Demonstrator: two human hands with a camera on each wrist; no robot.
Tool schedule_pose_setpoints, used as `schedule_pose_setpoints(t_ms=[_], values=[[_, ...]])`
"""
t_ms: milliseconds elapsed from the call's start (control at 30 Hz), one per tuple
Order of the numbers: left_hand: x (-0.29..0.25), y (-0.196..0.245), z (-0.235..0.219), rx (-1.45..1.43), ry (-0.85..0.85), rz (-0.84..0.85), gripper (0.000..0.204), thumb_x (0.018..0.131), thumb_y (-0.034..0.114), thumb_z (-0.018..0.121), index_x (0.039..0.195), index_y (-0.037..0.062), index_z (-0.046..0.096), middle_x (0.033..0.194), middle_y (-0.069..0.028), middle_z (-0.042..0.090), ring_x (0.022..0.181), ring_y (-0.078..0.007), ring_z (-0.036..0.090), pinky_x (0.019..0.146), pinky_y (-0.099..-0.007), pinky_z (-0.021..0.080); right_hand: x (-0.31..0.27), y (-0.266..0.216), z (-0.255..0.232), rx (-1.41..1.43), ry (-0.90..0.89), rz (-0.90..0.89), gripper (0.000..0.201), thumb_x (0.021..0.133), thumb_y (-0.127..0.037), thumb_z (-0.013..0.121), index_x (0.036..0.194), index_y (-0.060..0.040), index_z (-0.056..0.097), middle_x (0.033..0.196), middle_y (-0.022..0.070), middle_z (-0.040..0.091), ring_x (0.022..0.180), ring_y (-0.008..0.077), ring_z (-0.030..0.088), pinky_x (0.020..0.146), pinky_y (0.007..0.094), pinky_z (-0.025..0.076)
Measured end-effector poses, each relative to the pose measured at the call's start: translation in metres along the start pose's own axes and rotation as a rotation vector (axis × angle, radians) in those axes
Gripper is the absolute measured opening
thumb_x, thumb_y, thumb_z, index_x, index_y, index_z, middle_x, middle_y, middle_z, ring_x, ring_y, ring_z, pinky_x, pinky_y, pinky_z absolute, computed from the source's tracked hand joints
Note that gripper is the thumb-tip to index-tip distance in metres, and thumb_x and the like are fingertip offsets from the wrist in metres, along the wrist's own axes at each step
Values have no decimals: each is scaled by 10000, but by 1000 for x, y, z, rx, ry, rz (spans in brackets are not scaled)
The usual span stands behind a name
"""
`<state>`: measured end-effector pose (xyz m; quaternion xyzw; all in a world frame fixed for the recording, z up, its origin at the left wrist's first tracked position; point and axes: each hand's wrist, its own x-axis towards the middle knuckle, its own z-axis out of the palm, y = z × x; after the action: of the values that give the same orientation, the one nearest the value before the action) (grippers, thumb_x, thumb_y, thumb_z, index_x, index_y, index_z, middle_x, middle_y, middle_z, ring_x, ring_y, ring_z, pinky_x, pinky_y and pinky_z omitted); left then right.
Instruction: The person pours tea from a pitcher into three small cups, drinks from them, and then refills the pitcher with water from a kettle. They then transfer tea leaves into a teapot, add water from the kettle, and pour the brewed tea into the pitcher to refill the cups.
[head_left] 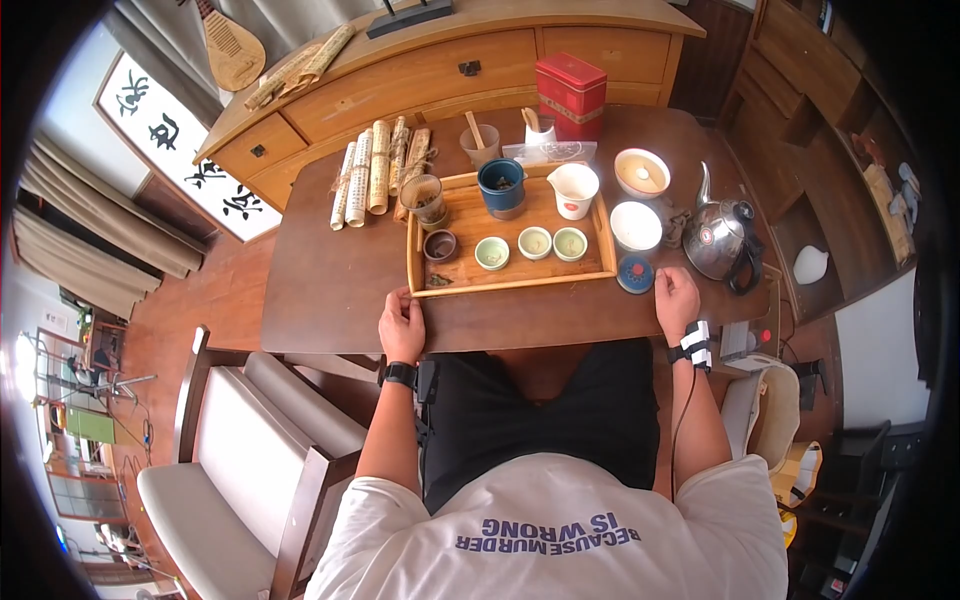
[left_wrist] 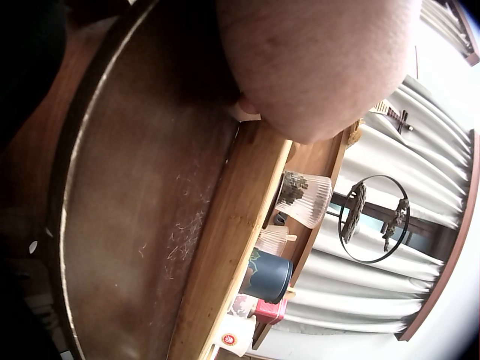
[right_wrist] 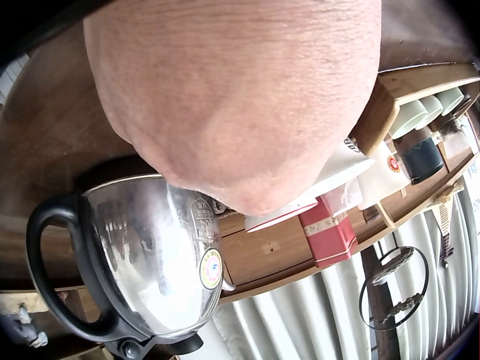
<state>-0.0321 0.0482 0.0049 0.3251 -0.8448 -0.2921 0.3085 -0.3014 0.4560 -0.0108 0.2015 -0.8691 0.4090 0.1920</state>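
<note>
My left hand [head_left: 402, 325] rests at the front left corner of a bamboo tea tray [head_left: 520, 283], its fingertips right at the corner. Loosely curled on the table, my right hand [head_left: 678, 300] lies beside a blue lid [head_left: 635, 274] and holds nothing. On the tray stand several pale green teacups [head_left: 492, 254], a small dark cup [head_left: 440, 246], a blue tea mug [head_left: 501, 188], a white pitcher [head_left: 574, 192] and a ribbed glass [head_left: 426, 200] with dark contents. In both wrist views the back of the hand hides most fingers.
A steel kettle [head_left: 716, 238] stands right of my right hand, near two white bowls [head_left: 636, 226]. Behind the tray are a red tin [head_left: 572, 95] and a ribbed cup [head_left: 480, 145] with a wooden tool. Rolled scrolls [head_left: 380, 168] lie back left. A chair [head_left: 240, 430] stands left.
</note>
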Motion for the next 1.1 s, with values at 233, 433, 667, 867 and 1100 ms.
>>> schedule_pose_setpoints(t_ms=[233, 433, 667, 867, 1100], values=[[0, 2, -1, 7, 0, -11, 254, 949, 94, 672, 1196, 35, 673, 850, -122, 729, 765, -295, 708, 727, -403, 550, 0, -3, -2, 11, -4, 1, 135, 966, -141, 696, 908, -19, 695, 825, 120, 655, 708, 308, 639, 654, 421, 502], [0, -3, 1, 13, 11, 14, 253, 953, 97, 673, 1199, 37, 676, 850, -121, 729, 758, -287, 705, 719, -399, 549, 0, -4, -2, 21, -2, -2, 130, 963, -133, 695, 907, -16, 692, 820, 120, 649, 707, 308, 632, 653, 419, 499], [0, -1, 1, 3, 3, 2, 252, 955, 93, 673, 1200, 35, 676, 847, -117, 730, 750, -273, 703, 712, -391, 549, 1, -5, -3, 10, -1, -1, 126, 960, -131, 696, 907, -17, 694, 825, 121, 650, 699, 306, 628, 646, 419, 496], [0, -1, 1, 11, 4, 3, 250, 951, 83, 672, 1196, 31, 675, 843, -116, 730, 747, -265, 705, 712, -387, 551, 0, -6, -3, 16, -3, 11, 120, 958, -132, 696, 917, -19, 699, 841, 121, 661, 708, 305, 636, 650, 415, 502], [0, -2, 1, 2, 11, 18, 243, 952, 78, 667, 1190, 28, 674, 834, -118, 727, 748, -263, 705, 708, -382, 550, 0, -5, -2, 12, 2, 6, 116, 961, -130, 695, 926, -19, 702, 849, 121, 666, 709, 303, 640, 654, 411, 507]])
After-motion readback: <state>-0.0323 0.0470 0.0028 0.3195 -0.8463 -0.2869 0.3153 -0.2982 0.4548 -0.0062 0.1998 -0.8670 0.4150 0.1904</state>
